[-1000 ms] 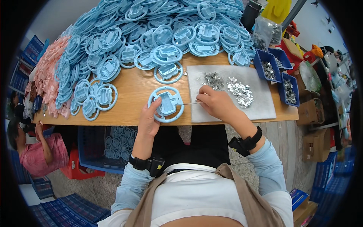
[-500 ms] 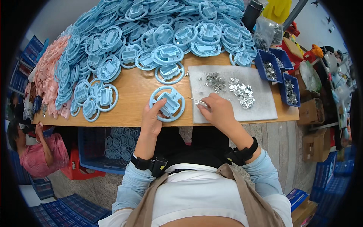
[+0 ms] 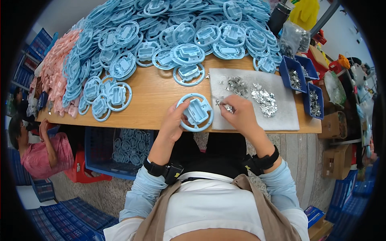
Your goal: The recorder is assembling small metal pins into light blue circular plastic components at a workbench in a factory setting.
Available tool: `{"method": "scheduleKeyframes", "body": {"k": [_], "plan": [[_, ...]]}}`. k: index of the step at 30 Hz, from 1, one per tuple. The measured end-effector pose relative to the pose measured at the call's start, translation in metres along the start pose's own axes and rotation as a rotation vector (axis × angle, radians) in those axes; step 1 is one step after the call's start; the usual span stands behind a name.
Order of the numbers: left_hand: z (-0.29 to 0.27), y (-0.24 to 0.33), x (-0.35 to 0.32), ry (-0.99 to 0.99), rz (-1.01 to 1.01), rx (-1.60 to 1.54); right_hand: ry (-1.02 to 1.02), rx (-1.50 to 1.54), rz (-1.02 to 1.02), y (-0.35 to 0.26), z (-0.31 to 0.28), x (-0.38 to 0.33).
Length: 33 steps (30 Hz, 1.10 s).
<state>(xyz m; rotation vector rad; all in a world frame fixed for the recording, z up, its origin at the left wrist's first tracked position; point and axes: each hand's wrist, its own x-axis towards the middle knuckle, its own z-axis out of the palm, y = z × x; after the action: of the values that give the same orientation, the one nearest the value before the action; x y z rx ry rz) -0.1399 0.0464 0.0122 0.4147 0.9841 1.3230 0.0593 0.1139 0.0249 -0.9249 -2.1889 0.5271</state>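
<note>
My left hand (image 3: 173,122) grips the left rim of a light blue plastic ring-shaped part (image 3: 198,111). A raised rectangular housing fills the middle of this part, which is held near the table's front edge. In my right hand (image 3: 241,114), thumb and fingers pinch a thin metal tool (image 3: 219,103), mostly hidden by the fingers. Its tip is over the left side of a pale grey mat (image 3: 283,122), just right of the blue part. Small silvery metal pieces lie in two heaps on the mat, a darker heap (image 3: 236,86) and a brighter heap (image 3: 264,100).
A large pile of blue parts (image 3: 161,36) covers the table's far side, with pink parts (image 3: 56,76) at the left. Blue bins (image 3: 293,76) of metal pieces stand right of the mat. Below the table is a blue crate (image 3: 96,154); a person (image 3: 44,150) sits at the left.
The blue part and my left hand have shifted right, closer to the mat, and the part has tilted. My right hand has drawn the tool's tip back from above the blue part toward the mat.
</note>
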Motion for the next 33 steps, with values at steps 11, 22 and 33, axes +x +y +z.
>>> {"method": "scheduleKeyframes", "body": {"k": [11,22,33], "plan": [[0.016,-0.006,0.003,-0.139,-0.130,0.085,-0.193,0.104,-0.353,-0.009,-0.007,0.020],[0.021,0.000,0.000,-0.228,-0.155,0.266,-0.435,-0.297,-0.459,-0.024,-0.020,0.015],[0.025,-0.006,0.003,-0.162,-0.140,0.213,-0.207,0.122,-0.076,-0.028,-0.019,0.010]]}}
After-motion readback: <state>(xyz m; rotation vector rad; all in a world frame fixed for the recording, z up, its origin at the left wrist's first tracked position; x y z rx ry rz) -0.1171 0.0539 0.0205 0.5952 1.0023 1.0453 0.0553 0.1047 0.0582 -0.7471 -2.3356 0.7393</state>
